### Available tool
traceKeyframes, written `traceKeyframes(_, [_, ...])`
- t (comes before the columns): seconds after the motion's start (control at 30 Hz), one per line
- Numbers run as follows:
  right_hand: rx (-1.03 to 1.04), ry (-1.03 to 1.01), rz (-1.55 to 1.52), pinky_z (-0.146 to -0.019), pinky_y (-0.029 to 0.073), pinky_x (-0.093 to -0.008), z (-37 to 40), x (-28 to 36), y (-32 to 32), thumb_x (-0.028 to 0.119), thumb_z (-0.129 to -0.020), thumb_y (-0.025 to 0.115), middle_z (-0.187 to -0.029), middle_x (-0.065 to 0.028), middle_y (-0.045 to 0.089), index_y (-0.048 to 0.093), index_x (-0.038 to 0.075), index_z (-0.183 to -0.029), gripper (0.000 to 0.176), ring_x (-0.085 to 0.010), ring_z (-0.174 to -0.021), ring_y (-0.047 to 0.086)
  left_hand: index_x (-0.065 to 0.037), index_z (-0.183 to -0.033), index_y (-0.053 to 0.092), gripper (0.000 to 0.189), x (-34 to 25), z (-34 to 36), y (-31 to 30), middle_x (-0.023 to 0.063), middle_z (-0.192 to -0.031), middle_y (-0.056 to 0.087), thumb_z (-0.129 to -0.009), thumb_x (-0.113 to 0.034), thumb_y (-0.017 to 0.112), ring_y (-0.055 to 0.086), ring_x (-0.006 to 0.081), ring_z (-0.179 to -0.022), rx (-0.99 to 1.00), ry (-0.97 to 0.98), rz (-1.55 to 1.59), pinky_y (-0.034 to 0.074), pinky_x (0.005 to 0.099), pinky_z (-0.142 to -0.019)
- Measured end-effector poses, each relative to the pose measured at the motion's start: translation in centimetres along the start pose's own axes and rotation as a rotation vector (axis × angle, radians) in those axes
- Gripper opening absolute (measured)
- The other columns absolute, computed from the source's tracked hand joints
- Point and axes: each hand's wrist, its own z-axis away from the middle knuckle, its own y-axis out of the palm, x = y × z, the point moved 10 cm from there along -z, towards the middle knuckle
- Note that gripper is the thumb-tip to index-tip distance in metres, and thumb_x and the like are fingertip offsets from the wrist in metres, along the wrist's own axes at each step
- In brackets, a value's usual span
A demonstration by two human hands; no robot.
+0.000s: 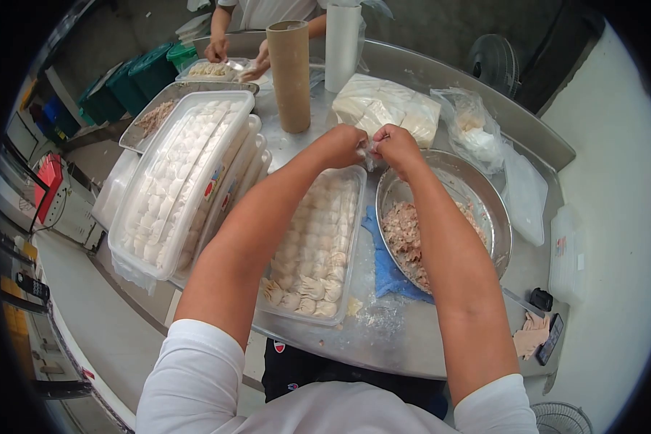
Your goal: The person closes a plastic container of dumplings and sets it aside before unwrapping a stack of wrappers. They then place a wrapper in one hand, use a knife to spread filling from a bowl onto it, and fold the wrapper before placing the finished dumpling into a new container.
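Note:
My left hand (343, 147) and my right hand (401, 150) are close together over the far end of the dumpling tray, fingers pinched. Between them is a crumpled bit of clear plastic (371, 155); whether it joins the bag behind is hidden. Just beyond lies a plastic-wrapped stack of pale dough wrappers (405, 112). Below my left forearm, a clear plastic tray (354, 217) holds rows of dumplings (315, 249). Under my right forearm stands a round metal bowl (500, 217) with minced filling (405, 235), resting partly on a blue cloth (390, 278).
Stacked lidded dumpling trays (184, 181) stand left. A cardboard tube (289, 79) and a plastic roll (342, 50) rise behind. Another person's hand (217, 49) holds a utensil across the table. A plastic bag (474, 130), lid (524, 192) and phone (550, 340) lie right.

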Motion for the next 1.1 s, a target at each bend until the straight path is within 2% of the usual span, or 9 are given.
traceKeyframes(0.1, [0.002,-0.053,0.22,-0.066,0.052,-0.0287,0.4,0.6,-0.3,-0.002,-0.082,0.067,-0.082,-0.0046,0.065,0.064,0.002,-0.091,0.011,-0.0141,-0.073,0.063,-0.002,-0.096,0.069,0.025,-0.5,-0.2,0.1,0.0181,-0.093,0.071,-0.074,-0.011,0.073,0.068,0.0383,-0.09,-0.061,0.097,-0.063,0.054,0.044,-0.079])
traceKeyframes(0.23, [-0.001,-0.154,0.304,-0.075,0.054,-0.0355,0.2,0.8,-0.2,0.009,-0.075,0.074,-0.087,-0.0099,0.074,0.071,0.006,-0.091,0.017,-0.0221,-0.081,0.07,-0.002,-0.095,0.069,0.023,-1.4,-0.2,-0.5,0.0176,-0.092,0.07,-0.073,-0.01,0.072,0.067,0.04,-0.09,-0.071,0.142,-0.116,0.053,0.0461,-0.079])
traceKeyframes(0.33, [-0.063,-0.187,0.376,-0.075,0.054,-0.0354,0.2,0.8,-0.4,0.008,-0.074,0.073,-0.086,-0.0097,0.074,0.072,0.006,-0.09,0.016,-0.0227,-0.081,0.07,-0.002,-0.094,0.069,0.023,-0.3,0.1,-0.6,0.0164,-0.092,0.071,-0.074,-0.012,0.072,0.068,0.0376,-0.091,-0.088,0.065,0.004,0.053,0.0446,-0.079])
traceKeyframes(0.43, [-0.122,-0.143,0.342,-0.075,0.054,-0.0349,-0.4,0.1,-0.6,0.007,-0.074,0.073,-0.085,-0.0093,0.074,0.072,0.007,-0.088,0.013,-0.0223,-0.08,0.07,-0.003,-0.096,0.07,0.026,2.5,1.0,-1.8,0.0166,-0.092,0.072,-0.076,-0.019,0.076,0.069,0.0344,-0.089,-0.23,-0.18,0.295,0.054,0.0422,-0.079])
traceKeyframes(0.5, [-0.12,-0.092,0.257,-0.075,0.054,-0.0346,-0.3,-0.6,-0.5,0.007,-0.075,0.072,-0.085,-0.0092,0.074,0.072,0.007,-0.087,0.012,-0.022,-0.08,0.07,-0.003,-0.097,0.072,0.037,3.6,1.3,0.8,0.0175,-0.094,0.073,-0.076,-0.031,0.082,0.07,0.0322,-0.09,0.096,-0.343,0.125,0.054,0.0401,-0.081])
traceKeyframes(0.7, [-0.036,-0.142,0.309,-0.073,0.054,-0.0351,-0.2,0.5,-0.3,0.006,-0.076,0.067,-0.085,-0.01,0.074,0.073,0.006,-0.089,0.014,-0.0228,-0.077,0.07,-0.004,-0.098,0.075,0.053,4.2,0.5,2.5,0.0218,-0.099,0.072,-0.071,-0.049,0.084,0.07,0.0381,-0.093,0.049,-0.223,0.094,0.054,0.0443,-0.083])
traceKeyframes(0.9, [0.006,-0.382,0.704,-0.08,0.055,-0.0404,1.7,5.8,1.3,0.006,-0.078,0.065,-0.095,-0.0183,0.073,0.074,0.005,-0.097,0.021,-0.0333,-0.088,0.071,-0.007,-0.103,0.076,0.05,4.8,0.0,3.9,0.0193,-0.101,0.073,-0.072,-0.046,0.081,0.07,0.0367,-0.096,0.234,-0.287,0.01,0.055,0.0444,-0.086])
traceKeyframes(0.97, [-0.001,-0.824,0.686,-0.083,0.054,-0.0435,4.0,9.8,3.3,0.007,-0.081,0.065,-0.099,-0.0182,0.072,0.074,0.007,-0.1,0.021,-0.0371,-0.093,0.069,-0.008,-0.104,0.076,0.047,5.1,0.1,3.3,0.0194,-0.103,0.073,-0.073,-0.043,0.08,0.07,0.0366,-0.097,0.165,-0.287,0.016,0.055,0.0444,-0.086])
traceKeyframes(1.1, [0.098,-0.746,0.703,-0.083,0.054,-0.0455,2.6,9.5,4.8,0.011,-0.085,0.064,-0.098,-0.0169,0.072,0.074,0.008,-0.1,0.018,-0.0384,-0.093,0.068,-0.012,-0.107,0.077,0.036,5.6,1.2,1.4,0.019,-0.108,0.072,-0.077,-0.032,0.075,0.069,0.0364,-0.103,-0.027,-0.415,0.148,0.054,0.0455,-0.09])
